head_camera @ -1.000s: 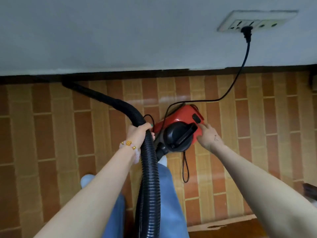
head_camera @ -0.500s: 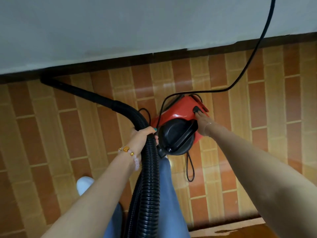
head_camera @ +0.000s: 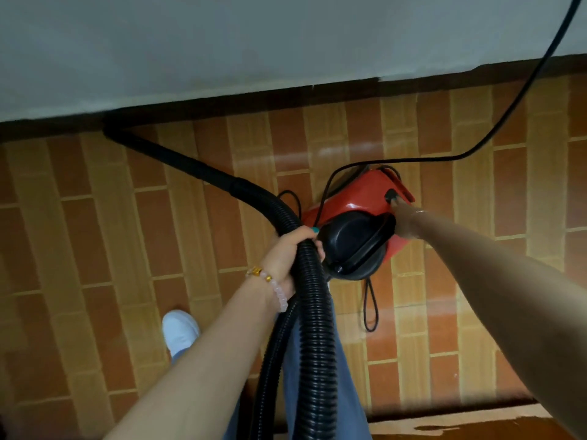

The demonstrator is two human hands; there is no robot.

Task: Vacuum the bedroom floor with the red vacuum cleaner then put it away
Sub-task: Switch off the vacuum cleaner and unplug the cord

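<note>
The red vacuum cleaner with its black round front sits on the patterned floor near the wall. My left hand grips the black ribbed hose, which runs down past my legs and up to a straight black tube whose end lies at the skirting. My right hand reaches onto the vacuum's top, a fingertip on the black switch. The black power cord leads from the vacuum up off the right top edge.
A grey-white wall with a dark skirting runs across the top. My white shoe and blue trouser legs stand below the vacuum. A slack loop of cord lies on the floor. A pale strip and a dark wooden surface show at the bottom right.
The view has tilted down, so the wall socket has left the frame. My right hand has slid along the vacuum's top to the black switch. The left hand keeps its grip on the hose.
</note>
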